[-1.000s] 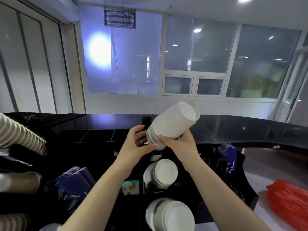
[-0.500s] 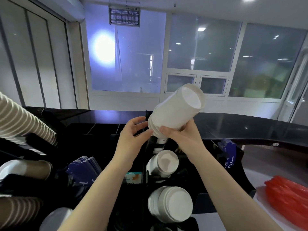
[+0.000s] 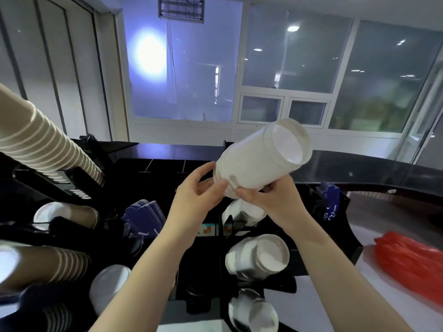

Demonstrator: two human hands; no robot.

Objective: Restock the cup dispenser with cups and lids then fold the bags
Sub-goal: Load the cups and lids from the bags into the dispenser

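A stack of white lids (image 3: 261,159) is held tilted above the black dispenser rack (image 3: 165,164), its wide end pointing up and right. My right hand (image 3: 268,200) grips the stack's lower end from beneath. My left hand (image 3: 196,195) touches that same end with thumb and fingertips, the fingers loosely spread. Below the hands, more white lid stacks lie in the rack's slots, one (image 3: 259,257) at the middle and another (image 3: 254,312) at the bottom. Brown paper cup stacks (image 3: 45,149) fill the slots on the left.
Blue cup sleeves (image 3: 143,219) stand in the rack left of my left arm, more blue items (image 3: 329,197) on its right. Red bags (image 3: 412,262) lie on the white counter at the right. A dark counter (image 3: 359,168) runs behind the rack.
Both hands have lifted the lid stack up and to the right, away from the rack's slot. The view has shifted closer and lower.
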